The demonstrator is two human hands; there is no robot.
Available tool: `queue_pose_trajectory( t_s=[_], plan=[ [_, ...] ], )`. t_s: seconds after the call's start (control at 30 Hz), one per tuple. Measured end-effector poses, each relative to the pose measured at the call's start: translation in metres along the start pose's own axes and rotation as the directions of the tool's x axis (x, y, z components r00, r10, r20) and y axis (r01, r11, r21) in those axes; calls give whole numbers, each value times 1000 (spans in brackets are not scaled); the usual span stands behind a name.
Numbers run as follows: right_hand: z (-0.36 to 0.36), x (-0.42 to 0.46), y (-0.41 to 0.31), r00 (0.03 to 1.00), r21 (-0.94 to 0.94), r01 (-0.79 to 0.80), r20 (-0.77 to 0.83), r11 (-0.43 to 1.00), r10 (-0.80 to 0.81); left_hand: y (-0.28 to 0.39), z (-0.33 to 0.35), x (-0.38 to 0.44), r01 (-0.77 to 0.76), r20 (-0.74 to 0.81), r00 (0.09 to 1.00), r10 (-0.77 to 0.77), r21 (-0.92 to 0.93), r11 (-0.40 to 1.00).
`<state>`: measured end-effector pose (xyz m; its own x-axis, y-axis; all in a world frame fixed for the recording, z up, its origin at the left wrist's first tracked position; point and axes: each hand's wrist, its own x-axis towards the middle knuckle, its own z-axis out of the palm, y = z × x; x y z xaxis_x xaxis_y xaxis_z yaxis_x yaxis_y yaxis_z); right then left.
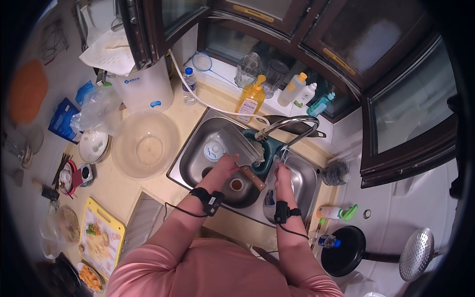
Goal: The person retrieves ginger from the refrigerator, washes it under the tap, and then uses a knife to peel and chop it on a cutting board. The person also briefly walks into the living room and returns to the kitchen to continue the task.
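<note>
My left hand [227,165] grips a cleaver by its broad steel blade [235,143], close to the handle end. The blade is tilted over the left basin of a double steel sink [189,163], and its wooden handle [253,178] points toward the right basin. My right hand [283,173] is just below the tip of the chrome faucet [284,153], over the right basin. Its fingers are partly hidden, so whether they hold something is unclear. A white drain strainer [214,150] and a small cup with brown contents [236,184] are in the left basin.
A teal sink caddy [272,150] sits between the basins. Left of the sink is a large translucent bowl [145,144]; a yellow-edged cutting board [102,237] bears chopped food. Bottles, including a yellow pump bottle [251,98], line the back. A black frying pan [343,250] is at right.
</note>
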<state>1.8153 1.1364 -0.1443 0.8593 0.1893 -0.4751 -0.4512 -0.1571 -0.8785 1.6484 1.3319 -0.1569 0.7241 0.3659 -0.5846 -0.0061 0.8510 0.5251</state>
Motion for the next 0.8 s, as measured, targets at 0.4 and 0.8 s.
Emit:
queue_pose_trajectory(
  t_s=[0.4, 0.8],
  plan=[
    [52, -129, 1, 825, -693, 566, 469, 447, -316, 9, 8, -6, -141, 27, 990, 141, 390, 910],
    [50, -149, 12, 834, -854, 493, 410, 167, -368, 36, 31, -35, -179, 430, 806, 408, 833, -524]
  ],
)
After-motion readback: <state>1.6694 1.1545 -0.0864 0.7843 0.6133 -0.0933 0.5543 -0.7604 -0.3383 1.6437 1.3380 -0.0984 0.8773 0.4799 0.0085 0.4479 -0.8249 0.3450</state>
